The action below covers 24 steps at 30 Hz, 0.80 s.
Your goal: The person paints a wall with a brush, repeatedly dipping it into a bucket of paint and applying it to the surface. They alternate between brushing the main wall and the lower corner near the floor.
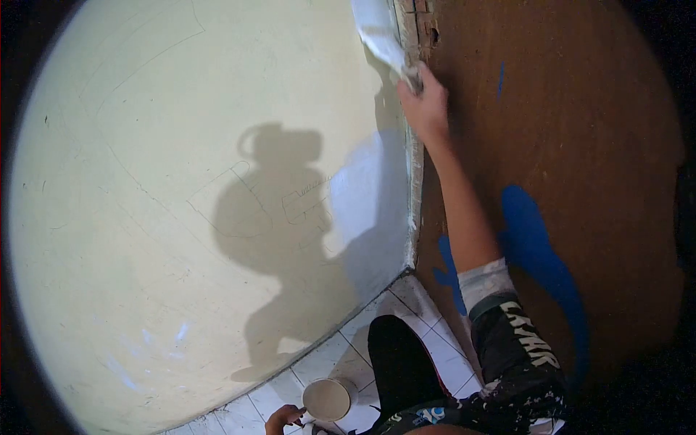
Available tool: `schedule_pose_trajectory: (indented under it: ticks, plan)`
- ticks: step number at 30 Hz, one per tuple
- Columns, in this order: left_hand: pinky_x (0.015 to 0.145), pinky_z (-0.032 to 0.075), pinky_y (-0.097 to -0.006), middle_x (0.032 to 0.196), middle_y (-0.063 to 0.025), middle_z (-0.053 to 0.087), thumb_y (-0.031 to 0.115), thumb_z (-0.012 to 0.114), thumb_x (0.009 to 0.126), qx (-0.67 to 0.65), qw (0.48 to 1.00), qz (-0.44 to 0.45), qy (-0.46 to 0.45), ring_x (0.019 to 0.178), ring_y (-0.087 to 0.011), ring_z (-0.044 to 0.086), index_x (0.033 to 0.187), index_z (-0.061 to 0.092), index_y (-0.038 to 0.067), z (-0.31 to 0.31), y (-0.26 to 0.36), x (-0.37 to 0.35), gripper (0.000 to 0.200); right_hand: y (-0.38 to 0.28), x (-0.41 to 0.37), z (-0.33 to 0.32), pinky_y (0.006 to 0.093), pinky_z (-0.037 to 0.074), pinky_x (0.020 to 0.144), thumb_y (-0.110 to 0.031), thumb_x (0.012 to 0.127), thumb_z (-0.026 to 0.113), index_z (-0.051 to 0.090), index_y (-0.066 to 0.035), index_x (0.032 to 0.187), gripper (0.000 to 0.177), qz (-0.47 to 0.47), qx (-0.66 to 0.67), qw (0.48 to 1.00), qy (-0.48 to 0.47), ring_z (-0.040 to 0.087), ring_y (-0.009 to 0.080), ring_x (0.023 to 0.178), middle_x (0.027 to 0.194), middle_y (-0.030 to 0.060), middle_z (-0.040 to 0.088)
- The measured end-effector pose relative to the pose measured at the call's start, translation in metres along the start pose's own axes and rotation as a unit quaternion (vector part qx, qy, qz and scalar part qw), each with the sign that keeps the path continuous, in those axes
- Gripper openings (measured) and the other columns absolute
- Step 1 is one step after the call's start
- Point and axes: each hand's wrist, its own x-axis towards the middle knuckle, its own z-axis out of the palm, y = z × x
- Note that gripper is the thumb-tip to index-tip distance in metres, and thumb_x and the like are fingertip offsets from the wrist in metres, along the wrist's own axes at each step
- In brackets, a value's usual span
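Wall [159, 239], cream-coloured and marked with thin drawn lines, fills the view from the centre out to 9 o'clock and up to 12. Its edge on the 1 o'clock side meets a worn, chipped vertical strip of frame [415, 181], and beyond that a brown panel [616, 239] covers the 3 o'clock side, bearing a large blue shape [533, 235].

At 1 o'clock the right hand [426, 109] is raised to the edge of the wall, thumb and fingers closed around a small tool [412, 75] (mostly hidden by the grip, so its kind is hard to tell). Just beyond the hand, towards 12 o'clock, runs a bright white patch [378, 35] along the wall's edge. The right forearm reaches up from a dark, pale-cuffed sleeve [518, 344] at 4 o'clock.

Down at 6 o'clock, a round, pale container [353, 400] is seen from above over white floor tiles [315, 368]. The left hand [283, 418] is at its 8 o'clock side, fingers bent close to it; whether they grasp it or merely lie beside it, I cannot tell. A dark-clad leg [399, 355] shows between 5 and 6 o'clock, and the person's shadow [272, 210] falls on the wall at 9 o'clock from centre.
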Motion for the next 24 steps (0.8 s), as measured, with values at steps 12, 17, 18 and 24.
schedule_pose_trajectory:
  ticks: [12,17,18,24]
  plan:
    - [0.071,0.056,-0.0352,0.088,-0.0137,0.072,0.058,0.044,0.092,0.034,0.998,0.020,-0.047,0.081,-0.0251,0.068,0.100,0.066,-0.003,0.007,-0.023,0.019,0.065,0.015,-0.116,-0.064,0.0368,0.052,0.072,-0.014,0.085,0.065,0.060,0.004,0.111,0.032,0.091,-0.004,0.989,-0.117,0.067,0.0329,0.082,0.091,0.0227,0.066]
    - [0.076,0.053,-0.0363,0.089,-0.0131,0.072,0.053,0.054,0.090,-0.077,0.997,0.030,0.002,0.081,-0.0237,0.071,0.098,0.066,-0.001,-0.003,0.005,-0.014,0.057,-0.018,-0.019,-0.024,0.0391,0.052,0.078,-0.016,0.084,0.065,0.060,0.004,0.112,0.035,-0.047,-0.048,0.998,0.002,0.067,0.0356,0.089,0.097,0.0239,0.067]
    - [0.076,0.053,-0.0363,0.089,-0.0131,0.072,0.053,0.054,0.090,-0.077,0.997,0.027,0.002,0.081,-0.0237,0.071,0.098,0.066,-0.001,-0.001,0.001,-0.007,0.057,-0.020,-0.008,-0.020,0.0391,0.052,0.078,-0.016,0.084,0.065,0.060,0.004,0.112,0.035,-0.045,-0.048,0.998,0.002,0.067,0.0356,0.089,0.097,0.0239,0.067]
    - [0.081,0.052,-0.0361,0.090,-0.0144,0.072,0.052,0.055,0.089,-0.055,0.998,0.020,0.014,0.084,-0.0238,0.071,0.094,0.066,-0.002,0.007,-0.014,0.002,0.055,0.023,-0.041,-0.018,0.0335,0.051,0.067,-0.016,0.082,0.068,0.059,0.006,0.112,0.038,-0.028,-0.018,0.999,-0.016,0.067,0.0196,0.072,0.084,0.0205,0.067]
